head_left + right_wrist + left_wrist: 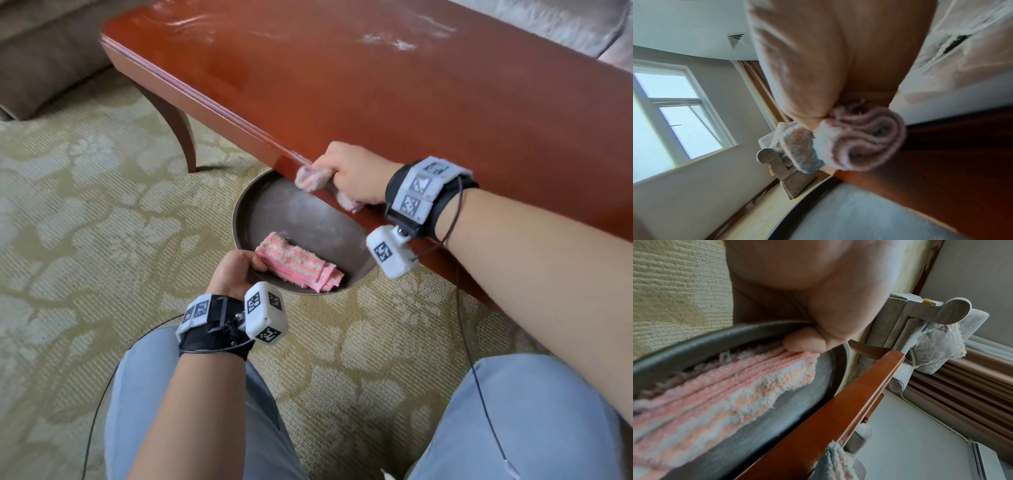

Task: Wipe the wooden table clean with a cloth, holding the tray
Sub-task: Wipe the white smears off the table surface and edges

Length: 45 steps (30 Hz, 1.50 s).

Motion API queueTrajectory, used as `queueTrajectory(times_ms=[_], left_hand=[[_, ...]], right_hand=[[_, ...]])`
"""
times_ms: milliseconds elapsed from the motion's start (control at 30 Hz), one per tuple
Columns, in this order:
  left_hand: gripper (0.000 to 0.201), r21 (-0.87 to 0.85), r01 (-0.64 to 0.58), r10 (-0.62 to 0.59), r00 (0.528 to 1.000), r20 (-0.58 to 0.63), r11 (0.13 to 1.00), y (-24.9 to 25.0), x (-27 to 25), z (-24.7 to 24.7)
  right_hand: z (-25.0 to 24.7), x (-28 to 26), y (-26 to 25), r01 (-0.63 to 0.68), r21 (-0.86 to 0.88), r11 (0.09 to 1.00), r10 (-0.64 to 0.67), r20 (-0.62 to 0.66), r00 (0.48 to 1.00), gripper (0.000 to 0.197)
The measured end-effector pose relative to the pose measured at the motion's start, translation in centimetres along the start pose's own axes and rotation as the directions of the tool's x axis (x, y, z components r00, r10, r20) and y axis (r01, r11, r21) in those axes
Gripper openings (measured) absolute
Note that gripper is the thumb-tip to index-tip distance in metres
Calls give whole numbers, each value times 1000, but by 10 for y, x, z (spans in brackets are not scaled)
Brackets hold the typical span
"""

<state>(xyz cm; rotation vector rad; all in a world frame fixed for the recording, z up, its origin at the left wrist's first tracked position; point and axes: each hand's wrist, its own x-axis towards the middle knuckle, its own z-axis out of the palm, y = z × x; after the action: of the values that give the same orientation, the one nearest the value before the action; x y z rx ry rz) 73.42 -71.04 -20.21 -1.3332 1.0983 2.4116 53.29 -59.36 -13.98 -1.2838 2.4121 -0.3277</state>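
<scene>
Gripping a bunched cloth (310,178) at the near edge of the wooden desk (394,85), the right hand (352,174) shows in the head view, while the left hand (234,272) holds the rim of the round tray (298,212) just below that edge; a folded pink towel (298,262) lies in the tray. Left wrist view: thumb (803,344) curled over the tray rim, touching the towel. Right wrist view: fingers closed around the rolled cloth against the desk.
</scene>
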Motion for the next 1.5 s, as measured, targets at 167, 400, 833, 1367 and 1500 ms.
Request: queueTrajectory(times_ms=[167,400,833,1367,1500], left_hand=[[14,35,19,-19,1000,-2,999,-3,-7,6],[15,29,16,-15,999,-37,999,-15,3,15],[14,83,-40,46,996,-72,996,-28,5,47],[14,111,-29,33,999,-27,993,-26,-8,53],[18,91,-27,29,999,-29,996,-25,-3,51]], right_hand=[[4,-32,5,-24,204,979,63,-185,981,49],[-31,-77,64,-94,586,805,402,-422,813,35],[-44,-126,172,-542,529,653,740,-295,604,19],[-42,-126,156,-686,70,724,662,-347,664,36],[-47,-127,159,-697,127,706,696,-306,649,31]])
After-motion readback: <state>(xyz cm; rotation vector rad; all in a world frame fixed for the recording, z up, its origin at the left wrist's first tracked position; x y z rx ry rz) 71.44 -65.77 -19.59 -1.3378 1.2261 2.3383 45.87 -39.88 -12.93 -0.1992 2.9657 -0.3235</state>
